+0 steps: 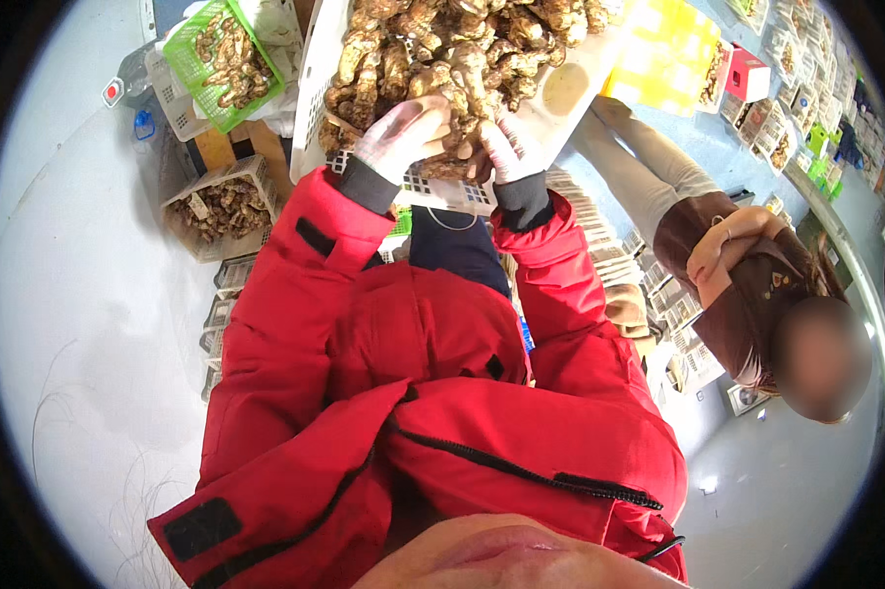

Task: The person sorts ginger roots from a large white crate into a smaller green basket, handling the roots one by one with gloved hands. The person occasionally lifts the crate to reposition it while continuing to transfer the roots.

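Several brown and cream mushrooms, resembling matsutake, fill a white perforated plastic basket (312, 96) in front of me. My left hand (405, 136), in a pale glove, reaches over the basket's near side with its fingers bent around a mushroom (453, 140). Opposite it, my right hand (512, 147), gloved likewise, pinches at the same cluster near the basket's front wall. The fingertips of both hands look darker than the gloves. Mushrooms partly hide the fingers, so the exact grip is hard to make out.
At left are a green basket (184, 44) of mushrooms, a lower white basket (218, 239) of mushrooms and a clear plastic jug (134, 77). A yellow-checked cover (663, 51) lies right. A person (744, 258) stands at right with arms crossed. Stacked baskets (597, 228) flank my right side.
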Demonstrator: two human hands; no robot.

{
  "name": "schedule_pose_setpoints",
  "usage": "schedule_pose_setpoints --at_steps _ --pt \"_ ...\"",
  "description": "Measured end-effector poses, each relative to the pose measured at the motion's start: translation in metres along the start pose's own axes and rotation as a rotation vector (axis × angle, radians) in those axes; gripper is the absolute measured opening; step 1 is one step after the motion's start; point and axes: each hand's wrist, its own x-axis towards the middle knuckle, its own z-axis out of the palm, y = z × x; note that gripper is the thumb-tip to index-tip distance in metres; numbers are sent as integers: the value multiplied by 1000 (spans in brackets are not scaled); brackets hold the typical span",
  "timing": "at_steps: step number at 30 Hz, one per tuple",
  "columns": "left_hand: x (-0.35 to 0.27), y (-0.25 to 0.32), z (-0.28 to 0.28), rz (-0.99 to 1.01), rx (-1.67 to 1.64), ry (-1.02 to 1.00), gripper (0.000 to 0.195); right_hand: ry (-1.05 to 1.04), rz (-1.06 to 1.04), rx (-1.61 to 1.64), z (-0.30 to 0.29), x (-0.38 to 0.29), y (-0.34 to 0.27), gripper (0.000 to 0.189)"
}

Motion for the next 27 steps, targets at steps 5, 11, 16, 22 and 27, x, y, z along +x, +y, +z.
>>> schedule_pose_setpoints --at_steps 5,11,16,22,27 --pt "-1 10 0 -1 518 -14 31 -44 -266 -608 8 -10 6 33" --pt "-5 -3 -19 -153 -253 70 24 351 -650 -1396 -36 71 8 25" --pt "-17 -28 -25 -160 41 67 34 331 -834 -1685 -71 107 22 24" --pt "-12 -48 -53 -209 -182 198 21 -4 -681 -1324 -32 22 -2 26" --pt "-9 -60 -45 326 274 20 25 248 -470 -1323 -31 77 29 51"
